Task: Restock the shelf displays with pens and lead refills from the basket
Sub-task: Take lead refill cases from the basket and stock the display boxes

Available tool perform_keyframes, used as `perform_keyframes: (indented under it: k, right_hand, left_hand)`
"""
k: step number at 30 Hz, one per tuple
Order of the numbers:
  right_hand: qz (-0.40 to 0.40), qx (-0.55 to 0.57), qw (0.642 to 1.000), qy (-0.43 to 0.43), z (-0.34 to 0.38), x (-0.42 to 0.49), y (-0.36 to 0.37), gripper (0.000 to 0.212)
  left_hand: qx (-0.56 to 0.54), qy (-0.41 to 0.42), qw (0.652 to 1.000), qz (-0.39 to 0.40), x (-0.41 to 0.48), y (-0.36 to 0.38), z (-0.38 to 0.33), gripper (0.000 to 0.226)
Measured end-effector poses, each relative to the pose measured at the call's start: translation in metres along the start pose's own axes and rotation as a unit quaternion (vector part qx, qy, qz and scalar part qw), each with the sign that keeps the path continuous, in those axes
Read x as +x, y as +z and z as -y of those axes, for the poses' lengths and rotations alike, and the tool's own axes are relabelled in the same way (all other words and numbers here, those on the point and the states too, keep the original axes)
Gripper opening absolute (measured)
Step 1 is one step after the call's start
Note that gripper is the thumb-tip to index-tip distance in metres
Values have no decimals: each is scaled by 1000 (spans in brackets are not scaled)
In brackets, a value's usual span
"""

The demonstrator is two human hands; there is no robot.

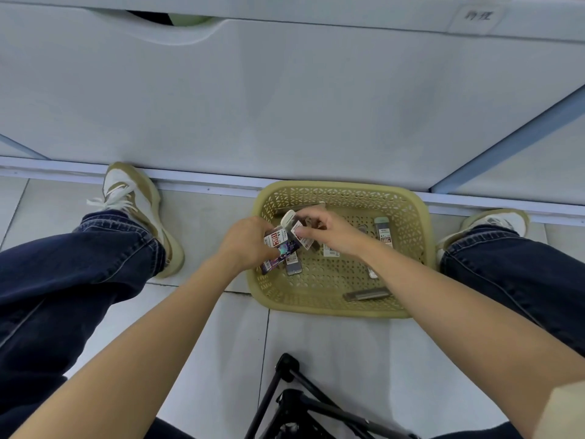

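While your left hand [245, 240] holds refill packs [278, 245] and your right hand [329, 231] pinches 1 capped case [295, 225], you're picking from the basket [342, 186]; shelve them next.

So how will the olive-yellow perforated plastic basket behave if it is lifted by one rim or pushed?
It is probably light: the olive-yellow perforated plastic basket has lattice walls and holds only a few small lead refill cases. If it were tilted, those loose cases would likely slide to the low side. If it were pushed, it should glide easily on the smooth tiled floor.
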State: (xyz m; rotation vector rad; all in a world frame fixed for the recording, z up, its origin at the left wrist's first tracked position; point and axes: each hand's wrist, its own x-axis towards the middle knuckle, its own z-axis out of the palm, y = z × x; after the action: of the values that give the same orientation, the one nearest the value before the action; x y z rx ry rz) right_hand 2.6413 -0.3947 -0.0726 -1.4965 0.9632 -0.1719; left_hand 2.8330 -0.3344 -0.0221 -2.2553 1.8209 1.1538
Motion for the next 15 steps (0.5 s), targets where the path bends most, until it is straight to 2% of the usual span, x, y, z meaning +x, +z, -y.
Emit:
perform_keyframes:
  k: [2, 5, 7, 9, 13, 15]
  right_hand:
    - [-6, 24, 1000, 13, 0, 0, -1, 37]
    - [-46, 118, 992, 26, 3, 0, -10, 29]
    - [-96, 189, 977, 26, 6, -1, -21, 27]
    - [-130, 229, 964, 26, 9, -5, -32, 24]
    - [-103, 152, 982, 33, 17, -11, -35, 26]
    - [-74, 134, 988, 30, 23, -10, -27, 27]
  left_hand:
    - [-2, -8, 1000, 0, 1, -1, 0, 9]
    - [-56, -25, 998, -3, 2, -3, 7, 16]
    - [-148, -48, 988, -3, 1, -6, 14, 10]
    - [-254, -79, 964, -8, -2, -8, 17, 13]
    - [-396, -98, 913, -24, -6, -5, 14, 10]
    - [-440, -99, 892, -22, -8, -1, 9, 17]
